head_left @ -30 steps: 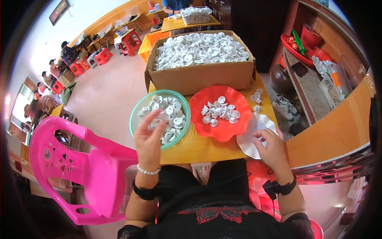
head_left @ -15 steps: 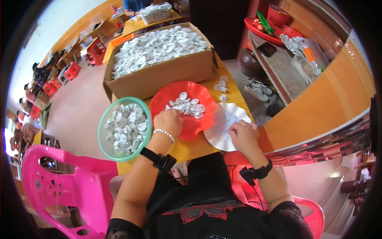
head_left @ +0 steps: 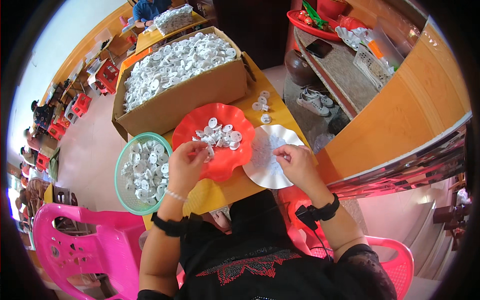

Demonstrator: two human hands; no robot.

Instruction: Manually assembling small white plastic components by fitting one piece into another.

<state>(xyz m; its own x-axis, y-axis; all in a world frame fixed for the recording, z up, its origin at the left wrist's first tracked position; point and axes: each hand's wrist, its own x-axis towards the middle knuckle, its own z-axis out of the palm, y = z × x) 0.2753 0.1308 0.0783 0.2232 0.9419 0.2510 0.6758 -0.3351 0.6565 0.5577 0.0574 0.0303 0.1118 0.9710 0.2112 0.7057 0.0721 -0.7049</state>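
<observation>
The big brown cardboard box (head_left: 187,97), heaped with white plastic pieces, stands beyond both hands on the yellow tabletop (head_left: 207,194); it looks heavy when this full, best held under its base. The round pale-green plastic mesh basket (head_left: 118,181), partly filled with the same pieces, sits just left of the left hand; its rim would give a firm grip. The scalloped red plastic plate (head_left: 224,167) lies under the left fingertips and between the hands, and the scalloped white plate (head_left: 260,181) lies under the right fingertips; both seem light and easily nudged.

The left hand (head_left: 184,167) is closed to a narrow pinch on one small white round-headed plastic piece (head_left: 209,154) over the red plate's near left part. Such a piece is probably light, stiff and rather slippery, easiest taken by the disc's edge. A loose pile lies just beyond those fingertips.

The right hand (head_left: 300,165) has thumb and fingertips drawn together above the white plate; whether they hold anything I cannot tell. Smallest are the translucent bits (head_left: 267,147) beside and beyond its fingertips, likely nearly weightless and fiddly, suited to fingertips alone.
</observation>
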